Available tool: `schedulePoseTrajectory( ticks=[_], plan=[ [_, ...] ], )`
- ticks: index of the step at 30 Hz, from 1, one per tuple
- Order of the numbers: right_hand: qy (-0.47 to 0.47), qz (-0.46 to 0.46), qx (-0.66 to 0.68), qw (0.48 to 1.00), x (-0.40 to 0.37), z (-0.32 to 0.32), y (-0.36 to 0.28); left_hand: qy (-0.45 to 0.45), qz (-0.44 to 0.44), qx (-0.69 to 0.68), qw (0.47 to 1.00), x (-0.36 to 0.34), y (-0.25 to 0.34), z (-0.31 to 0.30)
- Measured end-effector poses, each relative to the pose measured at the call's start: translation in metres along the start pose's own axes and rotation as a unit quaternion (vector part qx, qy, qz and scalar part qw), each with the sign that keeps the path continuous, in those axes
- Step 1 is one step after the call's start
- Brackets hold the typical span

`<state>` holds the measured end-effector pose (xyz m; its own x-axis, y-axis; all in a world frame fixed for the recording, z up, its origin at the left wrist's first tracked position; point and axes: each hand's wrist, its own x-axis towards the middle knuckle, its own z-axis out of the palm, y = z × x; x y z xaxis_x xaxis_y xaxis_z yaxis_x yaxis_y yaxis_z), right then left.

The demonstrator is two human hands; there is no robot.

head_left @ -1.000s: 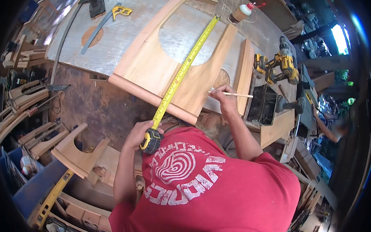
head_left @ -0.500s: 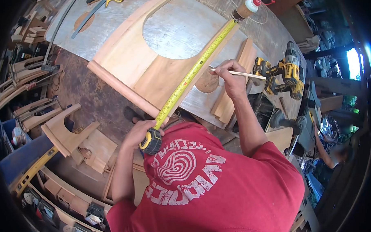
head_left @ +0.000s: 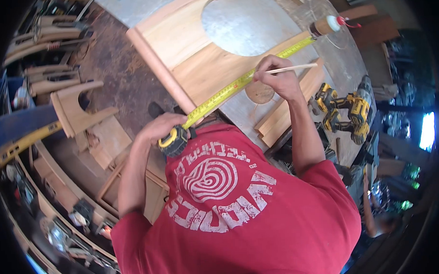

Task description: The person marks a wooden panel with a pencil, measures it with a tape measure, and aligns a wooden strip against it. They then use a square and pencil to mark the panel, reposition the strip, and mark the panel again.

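My left hand (head_left: 163,127) is closed round the black and yellow tape measure case (head_left: 173,141) at the near corner of a curved wooden frame (head_left: 198,72). The yellow tape blade (head_left: 223,94) runs out along the frame's edge to its far end, near a glue bottle (head_left: 328,25). My right hand (head_left: 277,77) pinches a thin pale pencil (head_left: 294,67) over the middle of the blade. The pencil's tip is hidden by the fingers.
Yellow and black cordless drills (head_left: 358,105) lie at the right of the metal-topped bench (head_left: 340,50). Wooden strips (head_left: 291,105) rest beside the frame. Curved wooden parts (head_left: 71,111) stand at the left. Another person's arm (head_left: 368,204) shows at the lower right.
The view has shifted, so the bench and frame appear turned and further right. My right hand has moved onto the blade, with the pencil now pointing more upward to the right. My left hand still holds the case.
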<state>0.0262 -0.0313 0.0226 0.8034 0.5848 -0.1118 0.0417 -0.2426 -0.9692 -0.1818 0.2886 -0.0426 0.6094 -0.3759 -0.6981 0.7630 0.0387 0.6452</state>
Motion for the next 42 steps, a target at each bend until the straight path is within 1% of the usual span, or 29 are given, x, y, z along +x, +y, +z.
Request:
schedulePoseTrajectory(
  ticks=[1, 4, 5, 8, 12, 16, 21, 25, 33, 42],
  plan=[
    [-0.05, 0.023, -0.012, 0.998, 0.005, 0.01, -0.006, -0.005, -0.008, -0.009, 1.0, -0.002, 0.004, 0.0],
    [-0.172, 0.03, -0.098, 0.98, 0.025, 0.032, -0.001, -0.009, -0.033, -0.031, 0.999, -0.003, 0.009, -0.001],
    [-0.195, 0.053, -0.083, 0.976, 0.032, 0.039, -0.001, -0.011, -0.036, -0.039, 0.999, -0.003, 0.01, -0.001],
    [-0.226, 0.049, -0.094, 0.968, 0.051, 0.055, 0.005, -0.03, -0.039, -0.07, 0.996, 0.002, 0.007, -0.006],
    [-0.272, 0.019, -0.108, 0.956, 0.063, 0.065, 0.012, -0.05, -0.053, -0.108, 0.992, 0.004, 0.001, -0.011],
    [-0.279, 0.037, -0.129, 0.951, 0.061, 0.063, 0.01, -0.068, -0.077, -0.146, 0.984, 0.004, 0.0, -0.01],
    [-0.283, 0.052, -0.152, 0.946, 0.058, 0.06, 0.006, -0.069, -0.094, -0.164, 0.98, 0.004, -0.001, -0.01],
    [-0.287, 0.058, -0.146, 0.945, 0.058, 0.061, 0.006, -0.087, -0.121, -0.202, 0.968, 0.006, -0.001, -0.01],
    [-0.288, 0.073, -0.162, 0.941, 0.058, 0.063, 0.007, -0.109, -0.119, -0.214, 0.963, 0.007, -0.006, -0.013],
    [-0.294, 0.053, -0.188, 0.936, 0.058, 0.064, 0.008, -0.128, -0.127, -0.225, 0.957, 0.011, -0.01, -0.018]
  ],
)
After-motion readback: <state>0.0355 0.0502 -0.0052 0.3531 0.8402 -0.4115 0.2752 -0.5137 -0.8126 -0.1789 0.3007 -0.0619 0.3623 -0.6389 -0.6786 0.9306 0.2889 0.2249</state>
